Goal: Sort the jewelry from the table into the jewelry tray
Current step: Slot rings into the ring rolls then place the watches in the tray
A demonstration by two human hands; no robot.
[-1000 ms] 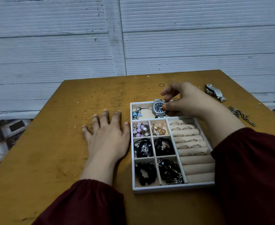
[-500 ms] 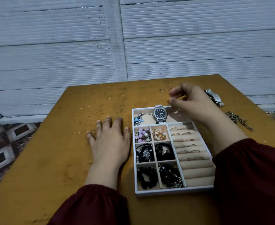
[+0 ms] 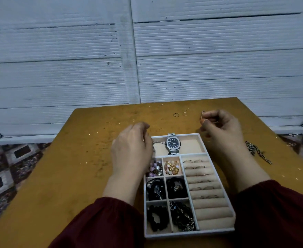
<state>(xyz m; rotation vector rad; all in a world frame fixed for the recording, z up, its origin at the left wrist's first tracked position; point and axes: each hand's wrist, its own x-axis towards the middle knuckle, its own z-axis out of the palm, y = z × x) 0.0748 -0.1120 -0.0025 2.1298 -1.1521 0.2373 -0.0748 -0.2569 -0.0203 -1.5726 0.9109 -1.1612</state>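
Note:
The white jewelry tray point(image 3: 217, 230) lies on the table in front of me. A silver watch point(image 3: 173, 145) with a dark dial lies in its far compartment. The wire of a charm bracelet point(image 3: 158, 142) lies beside the watch. My left hand point(image 3: 132, 151) hovers over the tray's far left corner, and its fingers curl down onto the bracelet's end. My right hand point(image 3: 222, 129) is beyond the far right corner with its fingers curled. Its index tip is at a small dark piece point(image 3: 203, 112). Whether it pinches that piece is unclear.
Several thin rings point(image 3: 176, 114) lie loose near the table's far edge. A metal chain point(image 3: 256, 151) lies to the right of my right wrist. The tray's other compartments hold beads, dark bracelets and rows of rings. A white ribbed wall stands behind the yellow table point(image 3: 75, 158).
My left hand has lifted off the table and moved right, onto the tray's far left corner. My right hand has left the watch and moved away past the tray's far edge.

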